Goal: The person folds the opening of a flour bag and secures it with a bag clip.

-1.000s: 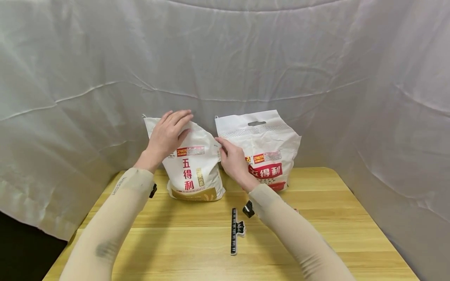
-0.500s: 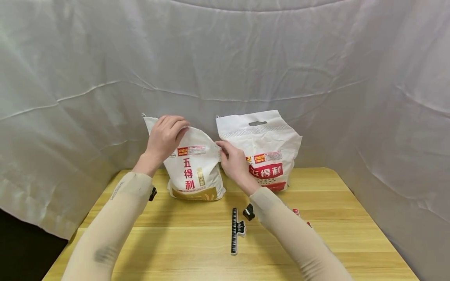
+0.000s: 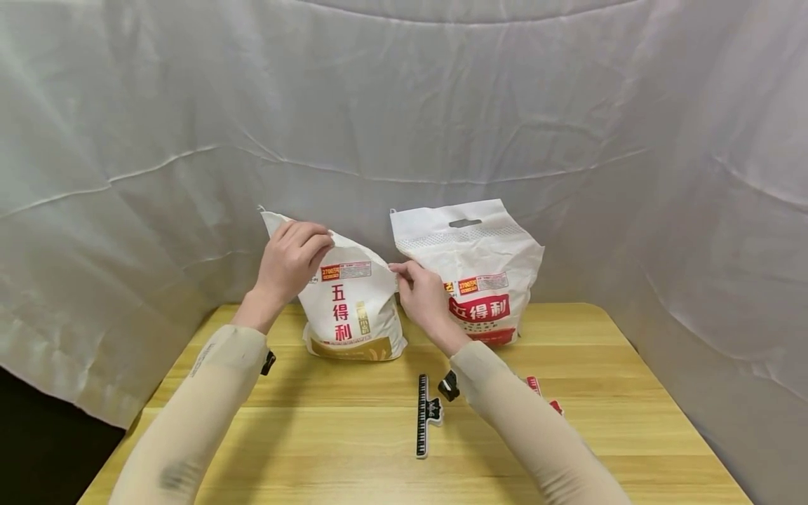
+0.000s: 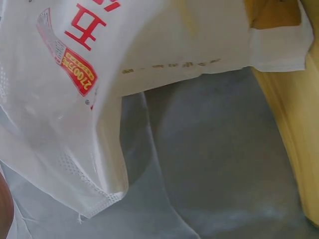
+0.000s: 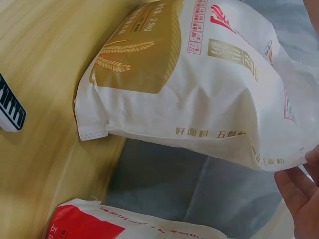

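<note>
Sack of white, creased material, with red lettering and a gold band at its foot: we see it below and between the two bare hands, touching both, so neither is nearer. Its long axis stands roughly upright, while its top edge slopes down from the left hand to the right hand. The left grips that edge with curled fingers; the right pinches its lower end between thumb and fingers.

Behind and rightward of the right hand we find a second white sack, red-banded, with a slot in its flat top. Nearer us than that hand lies a slim black-and-white clip patterned like piano keys; a red-and-white object is partly hidden by the right sleeve. Beneath everything runs a smooth, yellow wood-grain table.
</note>
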Demonstrator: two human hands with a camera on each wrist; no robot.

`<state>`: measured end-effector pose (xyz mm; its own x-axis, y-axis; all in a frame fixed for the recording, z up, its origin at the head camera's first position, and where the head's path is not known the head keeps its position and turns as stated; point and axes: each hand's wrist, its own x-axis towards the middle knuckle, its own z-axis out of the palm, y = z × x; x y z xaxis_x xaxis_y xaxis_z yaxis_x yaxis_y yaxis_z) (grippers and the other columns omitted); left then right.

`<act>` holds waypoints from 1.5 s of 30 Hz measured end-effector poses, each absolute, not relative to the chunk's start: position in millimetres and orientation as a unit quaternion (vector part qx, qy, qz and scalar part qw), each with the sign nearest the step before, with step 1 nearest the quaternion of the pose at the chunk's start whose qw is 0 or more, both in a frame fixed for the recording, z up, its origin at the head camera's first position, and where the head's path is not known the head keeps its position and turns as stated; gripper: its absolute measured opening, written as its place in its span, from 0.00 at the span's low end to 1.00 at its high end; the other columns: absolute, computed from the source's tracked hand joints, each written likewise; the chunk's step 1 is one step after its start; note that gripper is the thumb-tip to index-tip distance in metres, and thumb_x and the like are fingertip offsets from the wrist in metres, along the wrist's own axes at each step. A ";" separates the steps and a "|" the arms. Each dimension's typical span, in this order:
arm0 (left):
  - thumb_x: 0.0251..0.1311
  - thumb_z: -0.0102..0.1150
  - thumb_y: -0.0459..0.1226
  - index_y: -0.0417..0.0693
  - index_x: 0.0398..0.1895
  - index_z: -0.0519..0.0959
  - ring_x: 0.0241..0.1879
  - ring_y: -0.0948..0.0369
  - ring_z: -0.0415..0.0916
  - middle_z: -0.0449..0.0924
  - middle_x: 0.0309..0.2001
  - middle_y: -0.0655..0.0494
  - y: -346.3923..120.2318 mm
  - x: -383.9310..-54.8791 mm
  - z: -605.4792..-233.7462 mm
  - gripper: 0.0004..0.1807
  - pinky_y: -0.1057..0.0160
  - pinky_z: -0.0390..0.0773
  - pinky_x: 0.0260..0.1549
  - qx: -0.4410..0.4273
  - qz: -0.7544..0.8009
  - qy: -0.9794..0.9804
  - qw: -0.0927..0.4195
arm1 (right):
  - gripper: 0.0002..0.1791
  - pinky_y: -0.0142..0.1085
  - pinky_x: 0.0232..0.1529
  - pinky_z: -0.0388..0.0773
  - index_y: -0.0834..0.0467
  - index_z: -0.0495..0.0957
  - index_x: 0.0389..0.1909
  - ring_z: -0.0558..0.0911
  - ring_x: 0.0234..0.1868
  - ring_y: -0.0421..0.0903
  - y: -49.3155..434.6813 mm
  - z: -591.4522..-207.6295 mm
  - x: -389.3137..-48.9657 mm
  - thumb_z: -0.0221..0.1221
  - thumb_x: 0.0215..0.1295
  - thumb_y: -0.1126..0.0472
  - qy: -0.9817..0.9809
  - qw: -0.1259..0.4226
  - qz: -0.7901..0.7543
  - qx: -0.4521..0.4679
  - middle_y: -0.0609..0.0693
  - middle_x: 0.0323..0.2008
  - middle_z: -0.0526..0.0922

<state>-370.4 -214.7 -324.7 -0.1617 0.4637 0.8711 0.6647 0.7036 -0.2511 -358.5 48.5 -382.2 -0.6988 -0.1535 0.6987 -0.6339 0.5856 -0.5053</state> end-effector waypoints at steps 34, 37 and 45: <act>0.67 0.68 0.39 0.45 0.41 0.84 0.51 0.48 0.79 0.83 0.47 0.49 -203.9 -364.3 -320.6 0.07 0.44 0.70 0.63 -0.298 -0.151 -0.870 0.363 | 0.12 0.43 0.65 0.76 0.57 0.82 0.51 0.82 0.62 0.51 33.0 -388.8 -362.5 0.66 0.69 0.61 -0.859 0.206 0.423 0.200 0.53 0.58 0.85; 0.67 0.69 0.39 0.45 0.43 0.85 0.51 0.48 0.79 0.82 0.48 0.49 -201.5 -364.8 -319.4 0.07 0.44 0.71 0.62 -0.289 -0.158 -0.879 0.345 | 0.17 0.43 0.65 0.76 0.58 0.79 0.56 0.83 0.61 0.52 32.2 -389.5 -363.5 0.66 0.68 0.63 -0.851 0.196 0.448 0.193 0.55 0.57 0.85; 0.70 0.66 0.40 0.47 0.50 0.83 0.58 0.47 0.78 0.85 0.53 0.50 -200.4 -367.8 -315.5 0.10 0.44 0.69 0.65 -0.239 -0.172 -0.913 0.281 | 0.18 0.42 0.61 0.80 0.58 0.81 0.58 0.85 0.57 0.48 30.9 -388.4 -371.3 0.66 0.68 0.66 -0.840 0.190 0.474 0.183 0.53 0.55 0.87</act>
